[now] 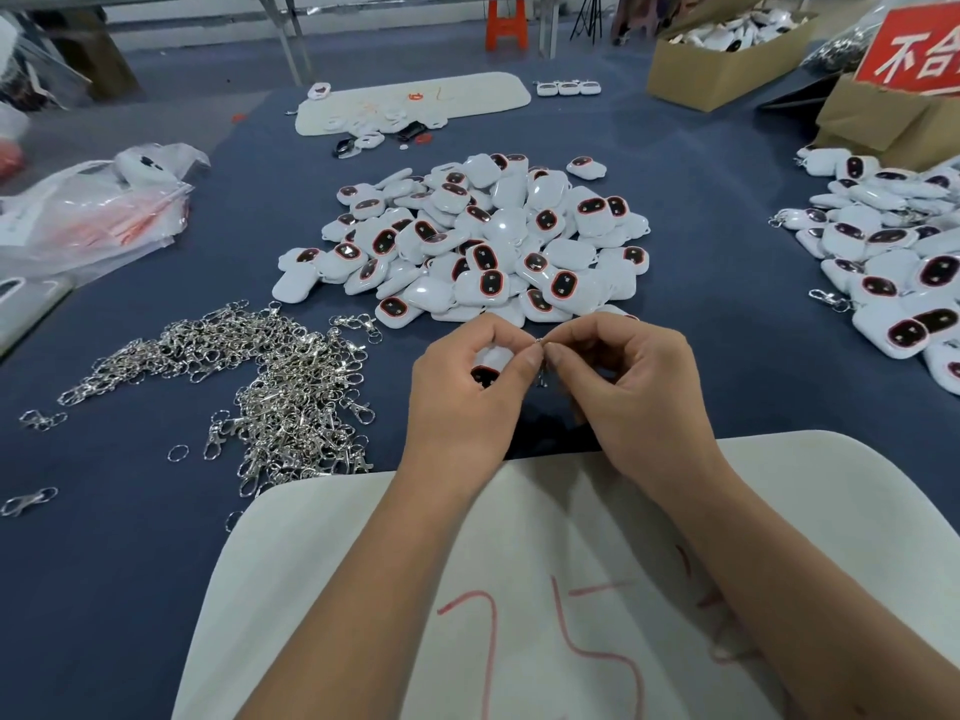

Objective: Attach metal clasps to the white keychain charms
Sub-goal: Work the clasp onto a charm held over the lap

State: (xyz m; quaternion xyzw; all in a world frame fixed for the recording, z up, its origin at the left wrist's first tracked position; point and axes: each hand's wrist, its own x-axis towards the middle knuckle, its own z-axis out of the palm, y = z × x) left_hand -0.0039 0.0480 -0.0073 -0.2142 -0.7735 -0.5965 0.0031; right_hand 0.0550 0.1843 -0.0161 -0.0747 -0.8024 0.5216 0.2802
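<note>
Cardboard boxes (pixel 727 70), plastic bag (pixel 88 210) (crumpled), orange stool (pixel 506 23).

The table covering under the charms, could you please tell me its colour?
Dark blue; the table covering shows best in the head view, the only one.

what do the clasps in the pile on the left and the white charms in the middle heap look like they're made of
Clasps: likely polished metal, silvery with bright glints. White charms: probably glossy plastic, given the smooth rounded shells with sharp highlights; their dark, red-rimmed insets could be printed or glazed, unclear which.
</note>
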